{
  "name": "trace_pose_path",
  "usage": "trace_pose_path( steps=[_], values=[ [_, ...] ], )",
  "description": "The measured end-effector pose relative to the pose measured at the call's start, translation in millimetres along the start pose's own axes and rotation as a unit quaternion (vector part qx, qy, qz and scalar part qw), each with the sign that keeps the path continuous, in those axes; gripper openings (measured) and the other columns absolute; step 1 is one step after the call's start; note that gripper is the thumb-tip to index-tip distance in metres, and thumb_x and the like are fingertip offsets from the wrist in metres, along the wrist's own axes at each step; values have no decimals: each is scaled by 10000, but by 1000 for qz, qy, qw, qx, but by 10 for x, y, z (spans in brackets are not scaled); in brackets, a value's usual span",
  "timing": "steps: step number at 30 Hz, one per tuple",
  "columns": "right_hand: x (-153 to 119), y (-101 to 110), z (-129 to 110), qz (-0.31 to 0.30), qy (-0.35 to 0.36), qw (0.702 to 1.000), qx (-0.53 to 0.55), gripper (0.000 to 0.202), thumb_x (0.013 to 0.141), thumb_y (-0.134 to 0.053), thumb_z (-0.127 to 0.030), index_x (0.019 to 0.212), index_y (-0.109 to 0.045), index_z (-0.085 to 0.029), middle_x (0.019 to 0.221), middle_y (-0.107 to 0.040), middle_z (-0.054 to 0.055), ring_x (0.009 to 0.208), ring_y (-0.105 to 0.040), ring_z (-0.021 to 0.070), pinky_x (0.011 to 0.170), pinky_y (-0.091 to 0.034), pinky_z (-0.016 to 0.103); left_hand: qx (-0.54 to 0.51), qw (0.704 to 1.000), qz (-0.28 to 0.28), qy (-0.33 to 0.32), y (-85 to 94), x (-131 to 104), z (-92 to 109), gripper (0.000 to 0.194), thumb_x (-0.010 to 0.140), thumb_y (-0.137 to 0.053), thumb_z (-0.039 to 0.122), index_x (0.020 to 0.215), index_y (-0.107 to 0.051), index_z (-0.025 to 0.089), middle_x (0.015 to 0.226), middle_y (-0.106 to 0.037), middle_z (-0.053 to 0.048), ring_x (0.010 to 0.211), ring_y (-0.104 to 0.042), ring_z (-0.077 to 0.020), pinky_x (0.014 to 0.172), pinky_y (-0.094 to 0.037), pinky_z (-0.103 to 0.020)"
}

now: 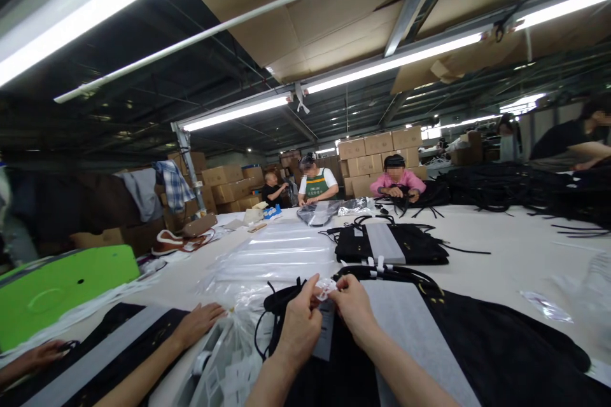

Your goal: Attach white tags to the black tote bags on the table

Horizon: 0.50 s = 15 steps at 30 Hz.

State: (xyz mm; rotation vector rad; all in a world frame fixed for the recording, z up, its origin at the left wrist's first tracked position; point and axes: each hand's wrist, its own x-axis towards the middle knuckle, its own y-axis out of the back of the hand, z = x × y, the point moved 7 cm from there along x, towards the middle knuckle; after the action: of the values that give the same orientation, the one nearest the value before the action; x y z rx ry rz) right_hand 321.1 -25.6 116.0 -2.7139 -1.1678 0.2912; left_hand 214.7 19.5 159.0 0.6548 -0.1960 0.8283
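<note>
A long white work table (501,248) ran through a dim warehouse under strip lights, with stacked brown cardboard boxes (379,143) along the far side. Three black fabric bags with a pale grey paper band lay in view: one under the person's hands (477,337), a second just beyond it (415,245), and a third at the near left (105,343). A stack of clear plastic sleeves (277,251) lay between them, and a bright green plastic board (57,286) lay at the far left.

The left hand (298,324) and right hand (353,305) met over the nearest bag, just below its black handles (382,272). Both pinched one small white tag (327,289) between thumb and fingertips, held narrowly, the tag sitting right between the two grips and above the bag's paper band.

Two other hands belonged to a neighbour: one (200,321) rested flat on the third bag, another (45,353) lay at its far edge. Three seated people worked at the table's far end, and another at the right.
</note>
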Motion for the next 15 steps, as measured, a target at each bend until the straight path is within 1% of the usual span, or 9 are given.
trace_pose_path(
  steps=[3, 5, 7, 9, 12, 14, 15],
  values=[
    [2, 25, -132, -5, 101, 988, -119, 185, 632, -546, -19, 644, -576, -202, 555, -538, -52, 571, -502, 119, 553, -344, 204, -7, 1000, 1, -3, 1, -12, -18, 628, 584, -394, -7, 1186, -493, 141, 950, -660, -43, 893, -608, -166, 859, -433, -255],
    [-33, 4, -202, -15, 154, 969, -191, 206, 653, -524, -16, 643, -605, -205, 624, -582, -30, 669, -525, 144, 632, -336, 222, -6, 1000, 4, -3, 8, -9, -36, 617, 580, -404, -7, 1169, -496, 154, 922, -660, -37, 864, -612, -167, 841, -438, -256],
    [-92, -34, -252, -18, 192, 948, -253, 219, 696, -484, -28, 670, -618, -200, 645, -589, -10, 680, -523, 156, 645, -315, 238, 0, 1000, 12, -1, 30, 11, -52, 603, 573, -405, -16, 1144, -496, 157, 914, -655, -35, 836, -612, -164, 825, -438, -258],
    [-158, -78, -292, -20, 216, 928, -304, 223, 705, -464, -30, 691, -613, -195, 625, -578, -4, 644, -513, 157, 620, -298, 244, 18, 999, 28, 5, 74, 57, -64, 577, 563, -403, -30, 1096, -510, 165, 894, -650, -29, 808, -608, -161, 807, -435, -261],
    [-218, -104, -358, -28, 235, 901, -363, 206, 642, -500, -13, 599, -587, -194, 566, -560, -12, 605, -509, 154, 590, -289, 238, 63, 996, 56, 25, 173, 176, -80, 530, 539, -413, -50, 994, -544, 189, 823, -646, -9, 762, -595, -162, 781, -422, -264],
    [-203, -30, -419, -12, 236, 890, -389, 204, 626, -507, -12, 593, -592, -194, 581, -579, -1, 620, -526, 164, 593, -303, 237, 87, 993, 75, 38, 263, 269, -82, 501, 532, -428, -50, 954, -553, 190, 788, -640, -4, 740, -585, -162, 778, -411, -267],
    [-181, 40, -455, 8, 233, 887, -398, 217, 630, -498, -9, 645, -612, -193, 616, -600, 12, 645, -539, 174, 604, -315, 240, 96, 991, 84, 43, 315, 310, -77, 487, 535, -439, -44, 949, -553, 188, 782, -638, -3, 722, -580, -159, 773, -409, -267]
  ],
)
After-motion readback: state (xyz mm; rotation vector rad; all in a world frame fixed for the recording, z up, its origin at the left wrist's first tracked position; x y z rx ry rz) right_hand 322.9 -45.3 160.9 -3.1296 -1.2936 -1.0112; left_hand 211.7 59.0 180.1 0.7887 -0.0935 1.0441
